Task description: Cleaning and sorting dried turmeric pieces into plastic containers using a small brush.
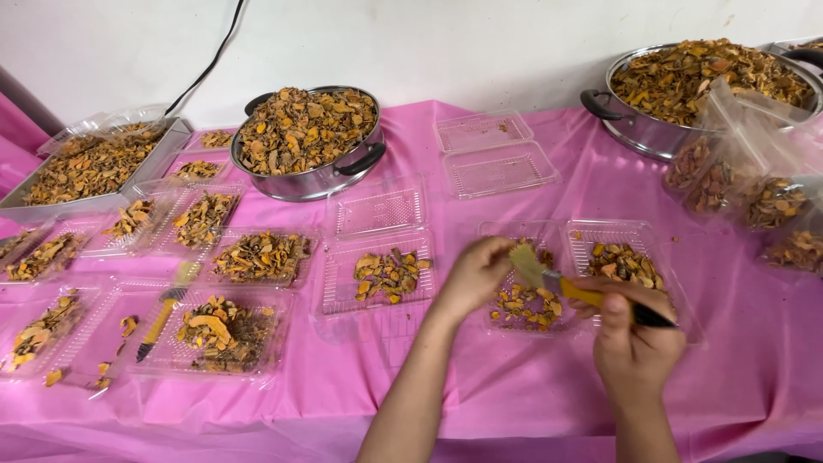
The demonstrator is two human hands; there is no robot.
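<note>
My right hand (pixel 633 333) grips a brush (pixel 561 283) with a yellow and black handle, its pale bristles up near my left fingers. My left hand (pixel 477 276) hovers with pinched fingers over an open clear plastic box (pixel 583 240). Dried orange-brown slices (pixel 525 307) lie in its left half and more in its right half (pixel 626 262). Whether the left fingers hold a piece is hidden.
A steel pot of dried slices (pixel 309 130) stands at the back centre, another (pixel 686 81) at the back right, a steel tray (pixel 90 165) at the left. Several clear boxes, filled and empty (pixel 497 154), cover the pink cloth. A second brush (pixel 165 310) lies left. Filled bags (pixel 737 189) sit right.
</note>
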